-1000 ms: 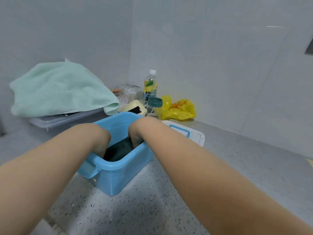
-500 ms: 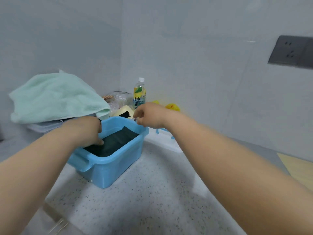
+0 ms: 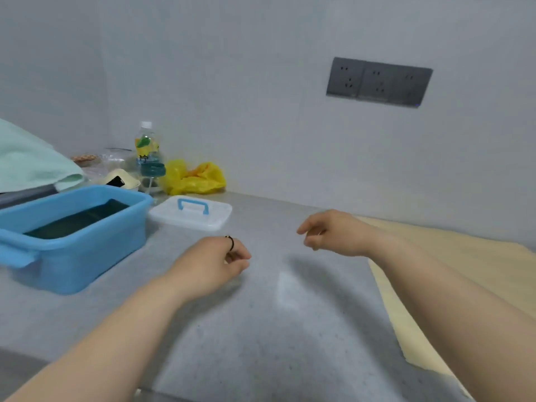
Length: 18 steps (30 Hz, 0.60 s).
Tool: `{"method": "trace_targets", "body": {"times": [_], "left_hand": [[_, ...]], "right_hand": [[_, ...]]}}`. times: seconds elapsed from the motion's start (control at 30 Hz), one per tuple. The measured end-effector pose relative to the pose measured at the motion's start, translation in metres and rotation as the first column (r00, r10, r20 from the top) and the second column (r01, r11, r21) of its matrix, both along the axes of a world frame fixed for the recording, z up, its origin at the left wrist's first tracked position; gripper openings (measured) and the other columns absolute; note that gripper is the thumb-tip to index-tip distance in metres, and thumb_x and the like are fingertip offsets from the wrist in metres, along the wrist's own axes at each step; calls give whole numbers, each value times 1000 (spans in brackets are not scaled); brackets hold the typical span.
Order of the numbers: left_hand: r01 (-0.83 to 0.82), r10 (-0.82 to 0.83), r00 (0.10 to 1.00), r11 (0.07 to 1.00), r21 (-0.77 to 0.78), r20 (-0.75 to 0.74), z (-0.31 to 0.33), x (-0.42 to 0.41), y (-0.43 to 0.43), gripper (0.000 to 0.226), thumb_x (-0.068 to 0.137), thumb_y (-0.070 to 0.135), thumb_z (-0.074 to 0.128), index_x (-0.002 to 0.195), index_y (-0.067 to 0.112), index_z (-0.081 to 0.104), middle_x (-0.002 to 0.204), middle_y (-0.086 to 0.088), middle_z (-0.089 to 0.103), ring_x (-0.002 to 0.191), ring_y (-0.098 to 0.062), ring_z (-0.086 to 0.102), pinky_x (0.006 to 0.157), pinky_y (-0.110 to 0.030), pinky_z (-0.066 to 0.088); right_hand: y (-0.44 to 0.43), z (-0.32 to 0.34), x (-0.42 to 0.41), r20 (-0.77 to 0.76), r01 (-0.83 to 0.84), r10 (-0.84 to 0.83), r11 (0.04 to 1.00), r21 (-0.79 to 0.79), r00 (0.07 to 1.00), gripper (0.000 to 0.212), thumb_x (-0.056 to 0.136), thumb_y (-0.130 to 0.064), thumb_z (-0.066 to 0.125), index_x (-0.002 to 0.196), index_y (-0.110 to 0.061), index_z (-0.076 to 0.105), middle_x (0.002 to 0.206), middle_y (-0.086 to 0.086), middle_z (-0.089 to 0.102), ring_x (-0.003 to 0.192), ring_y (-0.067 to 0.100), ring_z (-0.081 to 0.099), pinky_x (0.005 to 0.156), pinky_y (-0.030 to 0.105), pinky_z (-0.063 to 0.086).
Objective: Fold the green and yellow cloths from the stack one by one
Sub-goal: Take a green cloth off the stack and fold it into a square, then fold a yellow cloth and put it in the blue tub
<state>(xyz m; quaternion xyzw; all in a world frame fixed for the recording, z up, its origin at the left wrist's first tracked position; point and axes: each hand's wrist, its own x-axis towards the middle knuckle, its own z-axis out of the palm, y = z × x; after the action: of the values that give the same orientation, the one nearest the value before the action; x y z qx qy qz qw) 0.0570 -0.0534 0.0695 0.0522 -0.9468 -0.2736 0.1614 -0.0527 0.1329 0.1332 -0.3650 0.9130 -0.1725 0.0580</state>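
tabletop grey, speckled | left: blue tub | just beside it: white lid, blue handle up | by the wall: yellow bag, bottle upright | right: pale beige sheet lying flat

both bare forearms reach forward, the left arm from the lower left corner and the right arm from the lower right edge, and they angle in toward the middle. the left hand is turned back up, its fingers loosely curled under toward the palm with the thumb lying along the front, and it holds nothing. a thin dark ring sits on 1 of its fingers. the right hand is farther forward, apart from the left hand, with its wrist slightly bent. its fingers are loosely curled and point left, and it holds nothing.
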Motion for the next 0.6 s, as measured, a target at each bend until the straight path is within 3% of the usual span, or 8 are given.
{"method": "trace_targets", "body": {"times": [0.1,0.23,0.33,0.43,0.5,0.6], "left_hand": [[70,-71,997,996,47,34,-26,-21,39,17,88,28,57,103,25,63,98,12,58,88,-2,53,78,-11,36],[72,-72,997,997,6,14,-60,-38,67,22,90,27,54,111,23,60,119,8,54,110,-7,49,92,-15,34],[63,-62,998,994,-84,10,-76,-42,75,27,93,28,49,118,23,57,123,9,51,113,-7,45,91,-11,30],[74,-75,997,992,-104,-4,-80,-45,73,26,92,29,50,116,23,59,120,10,52,113,-7,45,86,-9,26],[77,-77,997,991,-112,1,-80,-46,72,26,92,29,50,116,23,59,119,11,52,111,-6,45,88,-10,27],[72,-72,997,991,-117,8,-81,-46,74,25,92,29,50,116,23,58,118,12,51,110,-6,45,89,-11,29]], "right_hand": [[62,-24,-7,62,114,-116,993,33,991,27,89,-15,55,116,-13,59,109,5,65,94,15,57,76,15,40],[129,-51,-9,102,231,-230,973,1,968,27,89,-15,56,115,-11,60,109,7,64,98,17,58,69,5,38],[172,-70,-2,124,279,-271,959,-54,954,31,86,-25,61,116,-19,58,106,-7,57,106,11,55,86,14,38],[196,-91,13,139,235,-229,971,-34,963,40,78,-36,69,115,-34,52,110,-23,48,108,-1,45,84,4,33],[200,-103,20,69,188,-186,982,-30,980,44,77,-36,70,117,-33,53,111,-23,45,110,-2,41,85,1,28],[198,-112,23,-113,184,-190,981,-58,975,33,83,-33,63,115,-30,58,109,-21,50,105,-2,41,80,1,28]]}}
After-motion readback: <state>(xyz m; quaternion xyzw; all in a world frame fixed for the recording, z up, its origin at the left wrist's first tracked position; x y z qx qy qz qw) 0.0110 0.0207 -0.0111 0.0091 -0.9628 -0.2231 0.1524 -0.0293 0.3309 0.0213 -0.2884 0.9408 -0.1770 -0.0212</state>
